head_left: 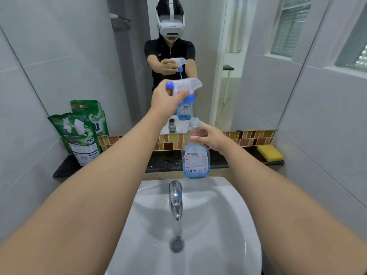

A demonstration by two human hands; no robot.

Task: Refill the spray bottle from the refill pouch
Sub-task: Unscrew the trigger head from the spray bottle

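Spray head off, bottle open above the sink.

Left hand (pixel 165 100) raised in front of the mirror (pixel 198 46), fingers (pixel 181 93) closed around the white and blue spray head (pixel 185 86). Right hand (pixel 211 138) lower, fingers curled on the neck of the clear spray bottle (pixel 195 155), upright over the back edge of the sink (pixel 228 225), a little blue liquid at its bottom. Green refill pouch (pixel 79 135) standing untouched at the left end of the dark worktop (pixel 65 167); yellow sponge (pixel 270 152) at the right end.
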